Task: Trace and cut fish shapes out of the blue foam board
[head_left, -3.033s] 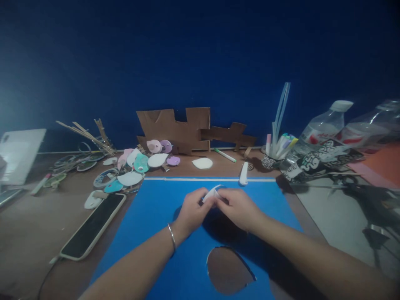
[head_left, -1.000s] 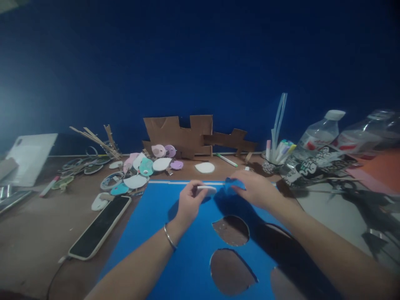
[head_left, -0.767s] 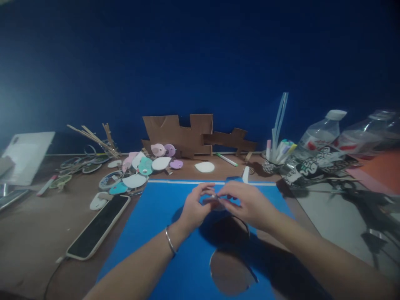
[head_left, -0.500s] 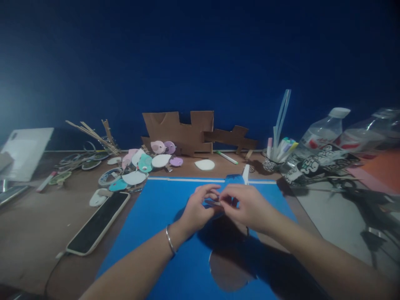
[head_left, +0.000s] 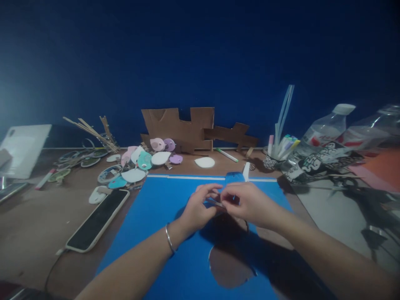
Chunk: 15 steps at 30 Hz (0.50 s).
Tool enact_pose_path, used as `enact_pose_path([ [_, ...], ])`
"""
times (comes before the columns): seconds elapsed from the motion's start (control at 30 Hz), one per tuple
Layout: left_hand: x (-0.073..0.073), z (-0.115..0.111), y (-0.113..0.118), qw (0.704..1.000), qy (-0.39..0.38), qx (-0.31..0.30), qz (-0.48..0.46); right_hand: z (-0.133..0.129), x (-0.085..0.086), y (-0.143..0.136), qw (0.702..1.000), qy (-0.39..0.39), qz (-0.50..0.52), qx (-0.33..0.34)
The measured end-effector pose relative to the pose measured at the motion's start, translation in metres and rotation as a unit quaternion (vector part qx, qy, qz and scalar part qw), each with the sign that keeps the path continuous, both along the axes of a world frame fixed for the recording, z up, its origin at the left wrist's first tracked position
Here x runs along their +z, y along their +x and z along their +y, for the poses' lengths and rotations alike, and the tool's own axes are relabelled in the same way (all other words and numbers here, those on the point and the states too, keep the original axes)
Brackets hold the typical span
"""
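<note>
Over a blue sheet [head_left: 162,233], both my hands meet around a thin, flat, pale piece [head_left: 215,203] seen nearly edge-on; its kind is not clear. My left hand [head_left: 201,206] curls its fingers about the left end of the piece. My right hand [head_left: 243,202] pinches its right end between thumb and fingertips. Below them, brown rounded shapes [head_left: 231,266] show on the blue sheet, partly in shadow. Just beyond my fingers lies a small blue item [head_left: 234,178] with a white tapered part [head_left: 246,171] beside it.
Paper bird cutouts [head_left: 145,160] and a white teardrop cutout [head_left: 205,162] lie behind the sheet. Cut cardboard [head_left: 196,129] leans on the wall. A phone [head_left: 98,221] is at left. A marker cup [head_left: 275,160], plastic bottles [head_left: 326,125] and scissors [head_left: 350,189] are at right.
The pale piece tilts slightly, its right end lower and showing more between my hands. My right hand has shifted a little. The whole view has moved slightly.
</note>
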<state>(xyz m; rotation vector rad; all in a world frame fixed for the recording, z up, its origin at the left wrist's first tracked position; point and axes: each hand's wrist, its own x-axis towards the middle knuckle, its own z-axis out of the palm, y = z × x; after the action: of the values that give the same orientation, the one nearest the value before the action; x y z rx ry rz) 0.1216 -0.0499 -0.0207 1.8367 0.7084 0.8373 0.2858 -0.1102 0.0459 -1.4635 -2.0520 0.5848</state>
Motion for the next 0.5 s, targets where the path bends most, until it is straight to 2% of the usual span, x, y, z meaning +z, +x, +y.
enact_pose_path([
  [0.27, 0.0022, -0.0004, 0.0009, 1.0, 0.011, -0.007, 0.005, 0.0017, -0.0049, 0.0031, 1.0, 0.013, -0.013, 0.005],
  [0.5, 0.0001, -0.0002, 0.0005, 1.0, 0.022, -0.012, 0.009, 0.0017, -0.0025, 0.0018, 1.0, 0.0, -0.02, 0.013],
])
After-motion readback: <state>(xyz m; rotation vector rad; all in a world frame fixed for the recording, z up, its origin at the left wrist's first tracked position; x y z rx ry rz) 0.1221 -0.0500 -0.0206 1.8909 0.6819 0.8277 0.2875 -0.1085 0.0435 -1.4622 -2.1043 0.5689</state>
